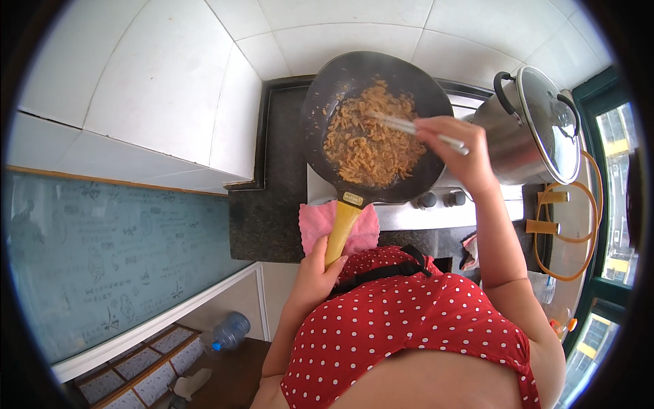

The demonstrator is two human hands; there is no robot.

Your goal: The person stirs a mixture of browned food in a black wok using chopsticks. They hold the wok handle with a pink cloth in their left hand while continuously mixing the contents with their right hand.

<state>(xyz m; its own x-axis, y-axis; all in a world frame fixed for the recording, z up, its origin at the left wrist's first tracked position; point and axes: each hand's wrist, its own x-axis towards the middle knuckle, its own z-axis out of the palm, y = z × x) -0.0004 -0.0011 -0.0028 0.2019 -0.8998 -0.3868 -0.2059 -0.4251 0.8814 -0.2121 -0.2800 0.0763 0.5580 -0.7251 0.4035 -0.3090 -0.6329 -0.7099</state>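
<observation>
My left hand [318,273] is wrapped around the yellow handle [343,227] of a dark wok [319,148] on the stove. Browned shredded food [373,138], perhaps meat, lies spread over the wok's bottom, with faint steam above it. In my right hand [462,151] is a pair of pale chopsticks [398,123]; their tips are blurred and reach into the food. A pink cloth [311,225] lies beneath the wok's handle at the counter's front edge.
Right of the wok stands a tall steel stockpot [503,138] with a glass lid [552,128]. Stove knobs [425,200] face me below the wok. An orange hose [592,214] loops by the window. White tiled walls [352,38] close off the back; a large plastic bottle [232,330] lies low at left.
</observation>
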